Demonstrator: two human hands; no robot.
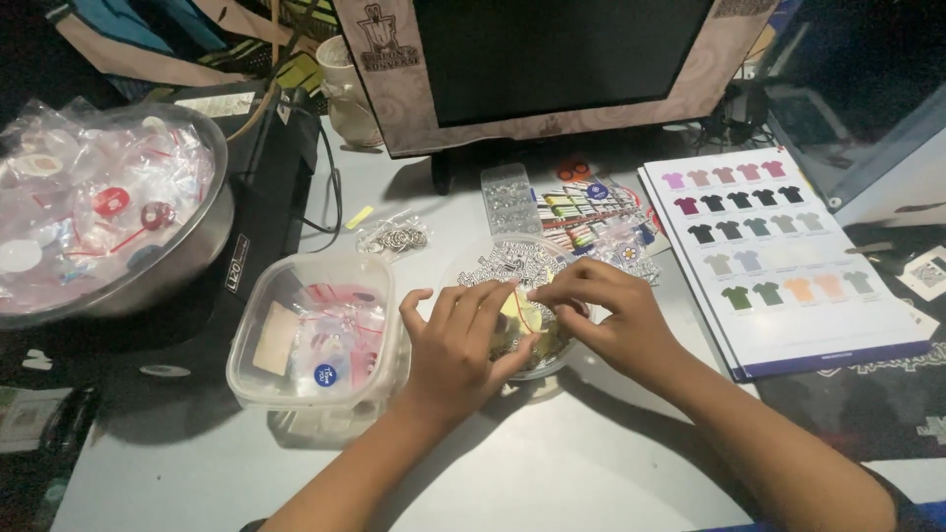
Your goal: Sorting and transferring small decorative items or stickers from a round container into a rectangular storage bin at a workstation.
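Note:
My left hand [456, 345] and my right hand [604, 313] meet over a round clear bowl [512, 258] filled with small white printed pieces. Between the fingertips of both hands is a small yellowish piece with a thin red string [520, 313]. The left thumb and fingers pinch it from the left, and the right fingers pinch the string from above. To the left stands a square clear plastic container [313, 335] holding small packets and round badges.
A large metal bowl [197, 246] of bagged round badges sits far left on a black device [266, 187]. A monitor [552, 69] stands at the back. A shirt colour chart [778, 261] lies right. A small bag of metal rings [392, 236] and a clear strip [509, 197] lie behind.

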